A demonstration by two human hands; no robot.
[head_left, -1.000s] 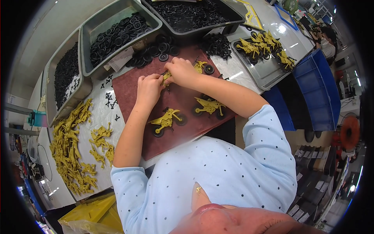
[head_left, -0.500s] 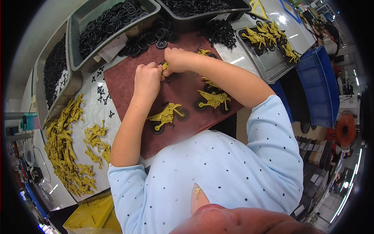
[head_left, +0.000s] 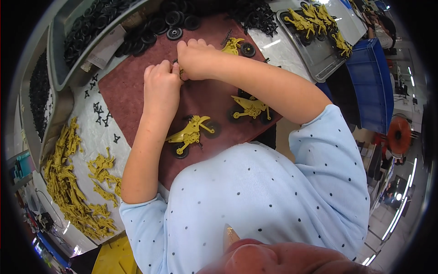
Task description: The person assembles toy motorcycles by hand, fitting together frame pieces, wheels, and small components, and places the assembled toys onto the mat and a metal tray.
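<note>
My left hand [head_left: 161,84] and my right hand [head_left: 196,59] meet over the upper part of a dark red cloth [head_left: 210,98]. Both are closed, fingertips together, on a small yellow toy motorcycle body; the fingers hide nearly all of it. Closer to me on the cloth lies a yellow toy motorcycle [head_left: 189,134] with black wheels. To its right is another toy motorcycle [head_left: 252,108], partly under my right forearm. Beyond that forearm rests a further yellow toy motorcycle [head_left: 232,45], beside a black wheel [head_left: 247,50].
Grey bins hold black wheels [head_left: 89,29] and small black parts [head_left: 39,98]. Loose wheels [head_left: 174,33] lie at the cloth's far edge. Yellow bodies [head_left: 68,182] heap at the left. A clear tray [head_left: 315,66] with toy motorcycles stands far right, near a blue crate [head_left: 372,86].
My view has shifted, so the table appears further left and higher. Both hands stay together on the yellow body, which is now more hidden between the fingers.
</note>
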